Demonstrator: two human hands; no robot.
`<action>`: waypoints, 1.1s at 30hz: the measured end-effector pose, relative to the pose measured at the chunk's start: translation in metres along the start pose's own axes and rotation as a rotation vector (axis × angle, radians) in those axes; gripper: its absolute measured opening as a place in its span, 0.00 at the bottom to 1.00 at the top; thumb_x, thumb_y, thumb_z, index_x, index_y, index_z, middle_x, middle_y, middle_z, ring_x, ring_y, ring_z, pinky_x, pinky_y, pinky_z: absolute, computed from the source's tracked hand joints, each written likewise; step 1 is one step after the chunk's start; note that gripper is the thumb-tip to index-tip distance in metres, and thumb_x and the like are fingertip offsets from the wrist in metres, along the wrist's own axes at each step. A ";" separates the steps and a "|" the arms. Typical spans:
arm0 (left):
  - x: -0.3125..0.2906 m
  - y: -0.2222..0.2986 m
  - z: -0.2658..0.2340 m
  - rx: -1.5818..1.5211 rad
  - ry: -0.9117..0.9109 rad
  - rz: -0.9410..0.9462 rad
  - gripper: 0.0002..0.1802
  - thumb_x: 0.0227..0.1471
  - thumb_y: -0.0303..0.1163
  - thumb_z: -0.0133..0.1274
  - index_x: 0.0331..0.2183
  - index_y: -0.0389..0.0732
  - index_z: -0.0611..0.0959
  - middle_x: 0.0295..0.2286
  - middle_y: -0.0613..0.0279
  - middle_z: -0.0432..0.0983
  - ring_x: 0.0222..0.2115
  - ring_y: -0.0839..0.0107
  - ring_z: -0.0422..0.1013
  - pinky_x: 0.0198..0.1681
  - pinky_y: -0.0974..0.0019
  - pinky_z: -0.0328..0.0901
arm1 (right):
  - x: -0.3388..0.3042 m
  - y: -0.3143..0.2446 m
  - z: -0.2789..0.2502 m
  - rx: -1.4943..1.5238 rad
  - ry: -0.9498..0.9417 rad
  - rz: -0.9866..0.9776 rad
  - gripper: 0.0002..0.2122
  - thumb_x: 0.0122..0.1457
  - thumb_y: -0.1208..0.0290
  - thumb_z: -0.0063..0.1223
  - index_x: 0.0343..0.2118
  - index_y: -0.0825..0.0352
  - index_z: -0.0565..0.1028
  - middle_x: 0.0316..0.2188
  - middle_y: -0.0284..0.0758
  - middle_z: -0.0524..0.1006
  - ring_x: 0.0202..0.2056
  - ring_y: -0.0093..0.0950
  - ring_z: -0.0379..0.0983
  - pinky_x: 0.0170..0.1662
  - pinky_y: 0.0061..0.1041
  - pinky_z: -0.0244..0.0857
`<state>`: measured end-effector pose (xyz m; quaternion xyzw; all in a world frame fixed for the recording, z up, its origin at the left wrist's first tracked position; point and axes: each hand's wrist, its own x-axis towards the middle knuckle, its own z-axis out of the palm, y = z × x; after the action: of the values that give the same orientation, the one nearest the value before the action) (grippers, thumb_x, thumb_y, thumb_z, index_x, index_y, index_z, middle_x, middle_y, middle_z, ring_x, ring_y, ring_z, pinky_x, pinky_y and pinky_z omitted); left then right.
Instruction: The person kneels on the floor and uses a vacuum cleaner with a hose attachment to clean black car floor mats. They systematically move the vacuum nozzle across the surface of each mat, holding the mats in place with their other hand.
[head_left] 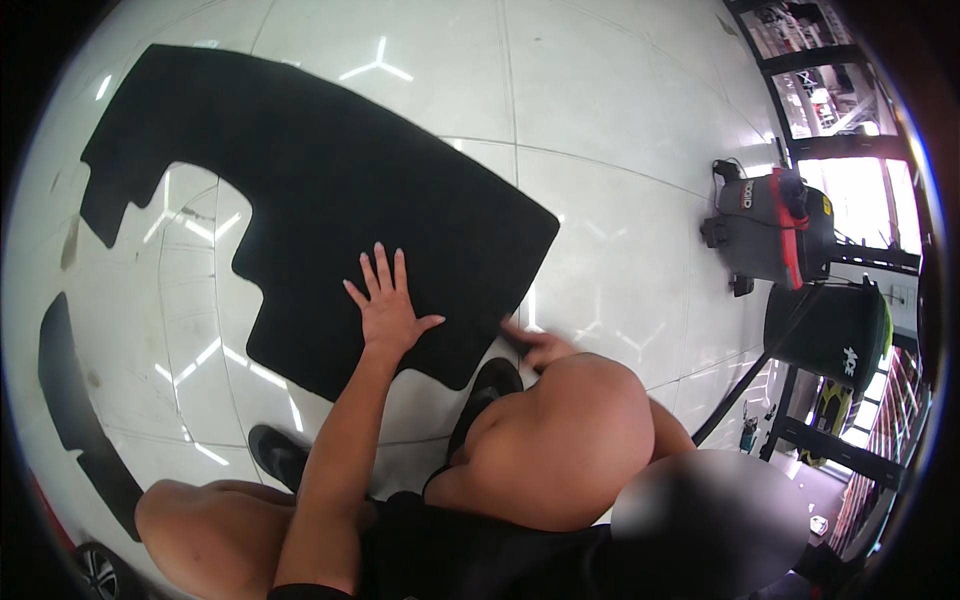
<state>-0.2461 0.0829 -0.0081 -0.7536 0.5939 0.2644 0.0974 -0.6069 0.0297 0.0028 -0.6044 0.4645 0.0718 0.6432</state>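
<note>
A large black mat point(300, 130), cut in an irregular outline with notches and a curved recess, lies flat on the floor before me. My left hand point(389, 310) is pressed palm-down on its near part, fingers spread. Beside the mat's near right edge is my right hand point(545, 350), partly hidden behind my knee and blurred. Its fingers look closed about a small dark thing at the edge, too unclear to name.
A second, narrower black mat piece point(65, 375) lies at the left. A car wheel point(100, 570) shows at the lower left. On the right stand a grey and red shop vacuum point(760, 225) and a black bin point(815, 330). Shiny pale tiles point(600, 90) cover the floor.
</note>
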 end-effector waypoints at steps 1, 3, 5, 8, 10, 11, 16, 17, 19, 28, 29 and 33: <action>0.003 0.005 0.002 -0.002 0.025 0.020 0.83 0.43 0.78 0.66 0.78 0.39 0.42 0.77 0.39 0.29 0.78 0.37 0.31 0.72 0.19 0.41 | 0.007 0.013 -0.022 0.011 0.042 -0.088 0.42 0.52 0.75 0.56 0.75 0.68 0.63 0.80 0.42 0.55 0.79 0.31 0.49 0.80 0.33 0.41; 0.002 0.016 0.003 0.009 0.012 0.060 0.83 0.43 0.78 0.66 0.78 0.39 0.41 0.77 0.38 0.29 0.78 0.37 0.31 0.72 0.19 0.42 | -0.001 0.013 -0.102 -0.145 0.450 -0.001 0.44 0.53 0.70 0.57 0.77 0.59 0.61 0.75 0.44 0.66 0.73 0.34 0.63 0.74 0.28 0.55; -0.001 0.009 -0.005 0.036 -0.049 0.023 0.82 0.43 0.78 0.65 0.78 0.39 0.41 0.77 0.37 0.29 0.78 0.36 0.31 0.72 0.19 0.42 | 0.001 -0.015 -0.102 -0.017 0.463 0.078 0.44 0.52 0.71 0.56 0.77 0.61 0.61 0.75 0.44 0.65 0.74 0.34 0.62 0.75 0.28 0.54; 0.001 0.013 -0.010 0.068 -0.040 0.012 0.80 0.44 0.77 0.66 0.78 0.40 0.44 0.77 0.36 0.30 0.77 0.35 0.31 0.71 0.19 0.43 | -0.003 -0.017 -0.078 -0.133 0.324 -0.105 0.43 0.53 0.74 0.55 0.77 0.63 0.60 0.77 0.44 0.62 0.77 0.33 0.57 0.78 0.30 0.48; -0.006 -0.005 -0.006 0.057 -0.048 -0.031 0.80 0.44 0.77 0.66 0.78 0.40 0.44 0.77 0.36 0.30 0.77 0.35 0.31 0.71 0.19 0.44 | 0.002 -0.058 -0.010 -0.105 0.046 -0.035 0.44 0.53 0.79 0.56 0.77 0.56 0.62 0.78 0.38 0.61 0.78 0.33 0.53 0.79 0.32 0.44; -0.002 -0.002 -0.008 0.039 -0.041 -0.017 0.80 0.44 0.77 0.66 0.78 0.40 0.44 0.77 0.36 0.30 0.77 0.35 0.31 0.71 0.19 0.44 | 0.000 -0.059 -0.010 -0.096 0.024 0.022 0.44 0.52 0.78 0.56 0.77 0.55 0.62 0.78 0.37 0.61 0.78 0.33 0.54 0.79 0.31 0.44; 0.000 0.013 0.003 0.008 0.004 0.060 0.82 0.43 0.78 0.66 0.78 0.38 0.42 0.77 0.37 0.30 0.78 0.36 0.30 0.71 0.18 0.42 | 0.012 0.000 -0.099 -0.189 0.515 -0.021 0.42 0.51 0.73 0.57 0.75 0.58 0.66 0.69 0.43 0.75 0.63 0.30 0.74 0.68 0.28 0.64; 0.002 0.012 -0.003 0.004 0.005 0.050 0.82 0.43 0.78 0.66 0.78 0.38 0.43 0.77 0.37 0.30 0.77 0.36 0.30 0.71 0.18 0.42 | 0.013 -0.006 -0.114 -0.129 0.662 0.052 0.42 0.52 0.71 0.57 0.76 0.57 0.65 0.67 0.45 0.76 0.62 0.30 0.75 0.67 0.28 0.65; -0.001 0.009 -0.013 0.043 -0.070 0.012 0.82 0.43 0.77 0.66 0.78 0.38 0.42 0.77 0.37 0.30 0.77 0.35 0.30 0.71 0.18 0.42 | 0.013 -0.022 -0.111 -0.040 0.670 0.118 0.44 0.51 0.72 0.58 0.77 0.56 0.63 0.69 0.45 0.74 0.65 0.32 0.73 0.68 0.28 0.64; 0.006 0.011 -0.004 0.019 0.018 0.045 0.82 0.43 0.77 0.66 0.78 0.39 0.42 0.77 0.36 0.29 0.77 0.34 0.31 0.71 0.17 0.43 | 0.023 0.004 -0.078 -0.291 0.564 -0.092 0.42 0.54 0.73 0.58 0.76 0.44 0.65 0.56 0.47 0.80 0.55 0.39 0.76 0.62 0.35 0.64; 0.003 0.013 -0.001 0.012 0.025 0.055 0.82 0.43 0.77 0.66 0.78 0.39 0.42 0.77 0.35 0.29 0.77 0.34 0.31 0.70 0.17 0.43 | 0.021 0.001 -0.100 -0.291 0.770 0.041 0.41 0.56 0.69 0.56 0.76 0.44 0.65 0.46 0.49 0.83 0.43 0.39 0.79 0.51 0.37 0.70; 0.003 0.011 -0.011 0.043 -0.028 0.027 0.82 0.43 0.77 0.66 0.78 0.39 0.42 0.77 0.35 0.29 0.77 0.34 0.31 0.71 0.17 0.43 | 0.010 -0.020 -0.113 -0.274 1.009 0.069 0.43 0.56 0.72 0.57 0.78 0.43 0.60 0.33 0.47 0.84 0.31 0.36 0.81 0.42 0.35 0.76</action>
<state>-0.2533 0.0727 0.0014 -0.7395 0.6080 0.2636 0.1185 -0.6458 -0.0754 0.0278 -0.6267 0.7226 -0.1471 0.2518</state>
